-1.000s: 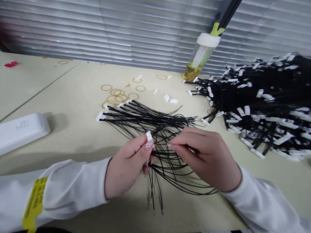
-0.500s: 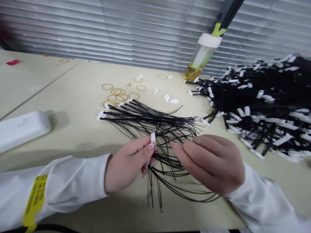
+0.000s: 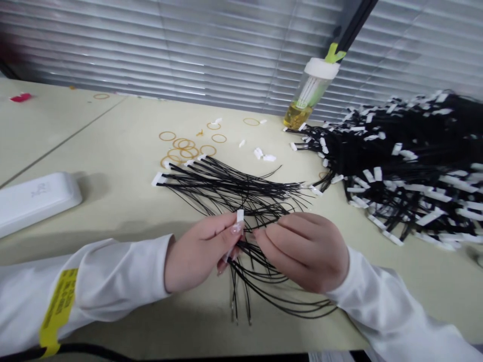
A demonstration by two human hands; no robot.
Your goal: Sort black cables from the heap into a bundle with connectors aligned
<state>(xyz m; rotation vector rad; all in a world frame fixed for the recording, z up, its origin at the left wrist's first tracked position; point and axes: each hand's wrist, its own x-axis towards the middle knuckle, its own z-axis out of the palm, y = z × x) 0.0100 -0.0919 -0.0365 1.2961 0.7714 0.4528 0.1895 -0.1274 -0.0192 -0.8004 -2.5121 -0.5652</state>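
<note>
Between the thumb and fingers of my left hand (image 3: 206, 249) is a white connector housing (image 3: 240, 216), its upper end poking out above the thumb. Black wires (image 3: 287, 302) run from it to the right in loops, and a few loose ends hang below. My right hand (image 3: 305, 251) is closed in a pinch just right of the connector, its fingertips near a thin black wire; the fingers partly hide what they grip. Behind both hands lies a row of black wires with white connectors (image 3: 159, 179) at their left ends.
Several tan rubber bands (image 3: 184, 146) and small white connectors (image 3: 268, 158) are scattered behind the wires. A large pile of black wire harnesses (image 3: 415, 146) fills the right. A clear tube with a white cap (image 3: 311, 90) leans by the blinds. A white device (image 3: 41, 198) lies left.
My right hand has moved left, bringing its pinched fingertips close to the connector. My left hand keeps its hold, nearly still.
</note>
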